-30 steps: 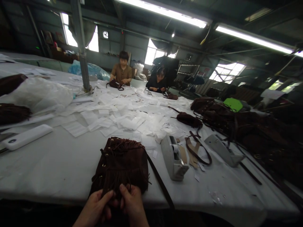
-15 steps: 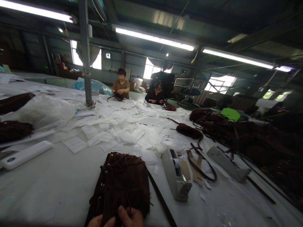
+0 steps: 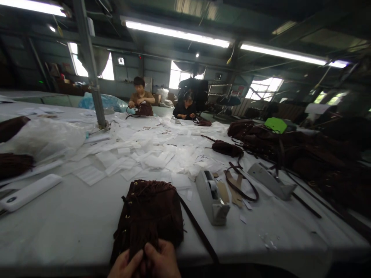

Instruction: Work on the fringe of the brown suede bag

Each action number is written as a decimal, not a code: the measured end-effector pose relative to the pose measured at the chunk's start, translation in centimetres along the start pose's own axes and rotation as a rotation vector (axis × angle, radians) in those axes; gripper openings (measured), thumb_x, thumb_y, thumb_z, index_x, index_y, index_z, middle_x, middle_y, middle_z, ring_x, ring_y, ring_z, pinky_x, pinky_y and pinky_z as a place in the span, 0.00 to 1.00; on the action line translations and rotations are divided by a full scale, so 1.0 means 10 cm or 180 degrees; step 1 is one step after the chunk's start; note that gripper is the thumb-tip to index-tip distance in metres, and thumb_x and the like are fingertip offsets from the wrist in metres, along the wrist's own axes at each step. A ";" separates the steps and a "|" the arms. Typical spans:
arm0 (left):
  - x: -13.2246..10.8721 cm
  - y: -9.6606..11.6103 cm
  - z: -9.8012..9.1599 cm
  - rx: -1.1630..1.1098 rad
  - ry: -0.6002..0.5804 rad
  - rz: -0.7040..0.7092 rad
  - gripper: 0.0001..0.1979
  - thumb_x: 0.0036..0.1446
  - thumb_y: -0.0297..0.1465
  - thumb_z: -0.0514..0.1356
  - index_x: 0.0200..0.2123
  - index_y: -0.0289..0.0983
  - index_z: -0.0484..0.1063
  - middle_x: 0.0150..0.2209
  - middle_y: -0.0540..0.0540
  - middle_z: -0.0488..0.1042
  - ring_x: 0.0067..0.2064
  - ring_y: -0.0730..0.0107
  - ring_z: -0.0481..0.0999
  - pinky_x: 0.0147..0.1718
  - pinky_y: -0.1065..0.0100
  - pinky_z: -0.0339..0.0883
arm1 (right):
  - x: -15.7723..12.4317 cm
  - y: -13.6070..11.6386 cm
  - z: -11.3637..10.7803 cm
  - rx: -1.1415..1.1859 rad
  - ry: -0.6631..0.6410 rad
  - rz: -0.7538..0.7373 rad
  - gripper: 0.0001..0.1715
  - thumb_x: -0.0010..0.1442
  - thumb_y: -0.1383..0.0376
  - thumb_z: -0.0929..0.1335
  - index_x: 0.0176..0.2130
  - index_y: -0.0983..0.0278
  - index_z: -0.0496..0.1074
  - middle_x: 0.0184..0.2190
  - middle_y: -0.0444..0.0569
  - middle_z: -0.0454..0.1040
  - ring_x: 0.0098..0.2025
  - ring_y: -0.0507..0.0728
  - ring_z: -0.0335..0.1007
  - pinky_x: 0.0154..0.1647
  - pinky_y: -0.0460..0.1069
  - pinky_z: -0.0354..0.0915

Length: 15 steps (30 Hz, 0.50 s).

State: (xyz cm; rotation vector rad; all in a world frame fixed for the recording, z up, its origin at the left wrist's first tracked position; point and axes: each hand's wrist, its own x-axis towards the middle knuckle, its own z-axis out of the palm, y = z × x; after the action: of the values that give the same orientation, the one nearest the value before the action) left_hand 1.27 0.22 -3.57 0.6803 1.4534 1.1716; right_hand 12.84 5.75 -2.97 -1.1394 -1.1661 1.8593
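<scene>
A dark brown fringed suede bag (image 3: 150,214) lies flat on the white table (image 3: 63,216) right in front of me, its strap (image 3: 199,231) trailing to the right. My left hand (image 3: 124,265) and my right hand (image 3: 162,260) sit side by side at the bag's near edge, fingers closed, pinching the fringe at the bottom. Only the upper parts of both hands show at the bottom of the view.
A grey tape dispenser (image 3: 211,197) stands right of the bag, a second dispenser (image 3: 271,181) beyond loose straps (image 3: 239,185). White paper scraps (image 3: 150,150) cover the middle. A white flat device (image 3: 29,191) lies left. Brown bags (image 3: 290,150) pile at right. Two people (image 3: 140,98) work at the far end.
The view dipped up and came back down; my hands stayed pinched on the bag's near fringe. The far person on the left lifted a bag upright.
</scene>
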 end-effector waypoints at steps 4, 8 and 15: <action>-0.05 0.03 -0.04 -0.0531 -0.0080 -0.0294 0.25 0.43 0.53 0.64 0.22 0.35 0.68 0.16 0.54 0.66 0.16 0.80 0.59 0.16 0.76 0.49 | -0.05 -0.06 -0.01 0.0133 0.0113 0.0056 0.32 0.46 0.38 0.67 0.23 0.64 0.64 0.11 0.36 0.59 0.12 0.44 0.48 0.13 0.42 0.43; -0.04 -0.01 -0.06 -0.0261 -0.0115 -0.0229 0.25 0.45 0.53 0.63 0.22 0.35 0.68 0.13 0.55 0.64 0.14 0.80 0.57 0.14 0.75 0.44 | -0.08 -0.07 -0.07 -0.0055 0.0052 0.0027 0.33 0.47 0.37 0.66 0.25 0.65 0.65 0.10 0.37 0.60 0.10 0.44 0.48 0.11 0.42 0.42; 0.00 0.00 0.02 0.0279 -0.0029 -0.0062 0.30 0.42 0.59 0.59 0.22 0.34 0.70 0.09 0.52 0.64 0.12 0.78 0.57 0.14 0.74 0.45 | -0.09 -0.13 -0.03 -0.0339 -0.0001 -0.0106 0.36 0.43 0.34 0.66 0.23 0.64 0.64 0.10 0.37 0.61 0.11 0.45 0.48 0.11 0.42 0.42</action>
State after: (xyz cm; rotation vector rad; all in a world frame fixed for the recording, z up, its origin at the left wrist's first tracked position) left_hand 1.51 0.29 -3.59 0.7293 1.5073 1.0937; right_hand 13.63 5.59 -1.53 -1.1706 -1.2897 1.7907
